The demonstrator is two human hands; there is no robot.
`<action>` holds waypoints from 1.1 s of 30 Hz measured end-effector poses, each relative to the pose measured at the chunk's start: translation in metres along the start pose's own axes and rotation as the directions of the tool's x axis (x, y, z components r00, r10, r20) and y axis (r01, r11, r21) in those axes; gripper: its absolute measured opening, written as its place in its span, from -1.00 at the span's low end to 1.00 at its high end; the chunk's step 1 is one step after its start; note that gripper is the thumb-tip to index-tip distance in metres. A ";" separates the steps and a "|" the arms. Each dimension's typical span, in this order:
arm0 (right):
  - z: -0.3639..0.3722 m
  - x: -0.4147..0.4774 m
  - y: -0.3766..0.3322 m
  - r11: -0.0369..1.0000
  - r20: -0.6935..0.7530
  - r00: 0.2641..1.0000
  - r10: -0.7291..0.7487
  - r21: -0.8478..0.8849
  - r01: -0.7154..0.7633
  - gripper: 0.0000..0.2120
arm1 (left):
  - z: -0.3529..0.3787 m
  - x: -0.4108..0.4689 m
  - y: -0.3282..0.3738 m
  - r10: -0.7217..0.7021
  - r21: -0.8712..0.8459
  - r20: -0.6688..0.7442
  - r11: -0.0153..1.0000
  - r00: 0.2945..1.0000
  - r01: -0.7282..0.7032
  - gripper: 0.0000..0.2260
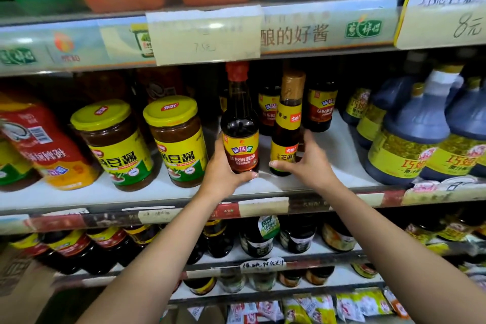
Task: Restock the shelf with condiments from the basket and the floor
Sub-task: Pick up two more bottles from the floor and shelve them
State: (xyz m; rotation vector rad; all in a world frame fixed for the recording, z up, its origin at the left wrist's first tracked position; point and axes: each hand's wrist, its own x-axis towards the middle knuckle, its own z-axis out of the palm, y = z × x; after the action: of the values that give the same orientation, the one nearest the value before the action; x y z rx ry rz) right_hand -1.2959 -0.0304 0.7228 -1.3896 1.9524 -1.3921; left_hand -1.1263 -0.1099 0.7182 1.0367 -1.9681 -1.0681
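Both hands were up at the middle shelf (339, 150), right at its front edge. The left hand (222, 169) gripped a dark red-capped bottle (239, 123) low down, fingers (218, 141) curled round the left side of the label and the thumb tucked under the base. The bottle stood upright, and its bottom seemed to be on the shelf board, though the hand covered the base too much to be sure. Just beside it, the right hand (307, 163) held a slimmer gold-capped bottle (288, 118), also upright, with the thumb lying across the lower yellow label and the other fingers wrapped round the back. The two bottles stood close together with a narrow gap between them. Behind them, further back on the same shelf, a few small dark bottles (319, 105) with yellow and red labels waited in a row. To the left stood two yellow-lidded jars (178, 139) of brown paste, side by side and clear of the left hand. To the right, big dark jugs (410, 134) with yellow labels crowded the shelf end. A faded paper price card (205, 34) hung on the rail above the red cap.
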 end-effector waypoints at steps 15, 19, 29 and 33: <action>0.003 0.003 -0.003 0.984 0.082 0.996 0.025 -0.178 -0.010 -0.35 | 0.004 0.002 -0.004 -0.080 0.011 -0.164 0.997 0.983 0.083 -0.30; 0.007 0.004 -0.004 0.984 0.083 0.996 0.039 -0.178 -0.023 -0.35 | 0.003 0.002 -0.006 -0.080 0.012 -0.139 0.996 0.987 0.083 -0.27; 0.010 0.004 -0.004 0.982 0.072 0.996 0.053 -0.186 -0.039 -0.37 | -0.001 0.001 -0.006 -0.077 0.043 -0.075 0.996 0.994 0.080 -0.31; 0.009 0.003 -0.003 0.982 0.087 0.994 0.059 -0.183 -0.042 -0.36 | -0.002 0.002 -0.008 -0.071 0.055 -0.059 0.996 0.996 0.074 -0.29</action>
State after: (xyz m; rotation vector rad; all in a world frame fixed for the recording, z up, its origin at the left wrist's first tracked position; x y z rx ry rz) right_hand -1.2888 -0.0380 0.7223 -1.4449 2.0810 -1.1308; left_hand -1.1226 -0.1149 0.7127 1.1648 -1.9382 -1.0147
